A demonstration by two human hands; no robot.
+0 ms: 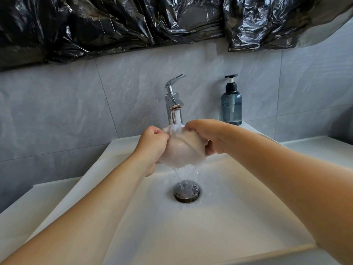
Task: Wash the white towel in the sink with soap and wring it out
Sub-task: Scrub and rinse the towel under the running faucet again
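Observation:
A bunched, wet white towel (183,150) hangs over the white sink (238,217), right under the chrome tap (172,104). Water runs from the spout onto the towel and drips from its underside toward the dark round drain (186,191). My left hand (151,145) grips the towel's left side with curled fingers. My right hand (206,137) grips its right side, fingers wrapped round the cloth. A blue pump soap bottle (231,104) stands on the sink's back ledge, right of the tap.
Grey marbled tiles (76,111) cover the wall behind the sink. Crumpled black plastic sheeting (133,23) hangs across the top of the wall. A white counter (321,150) runs along both sides of the basin.

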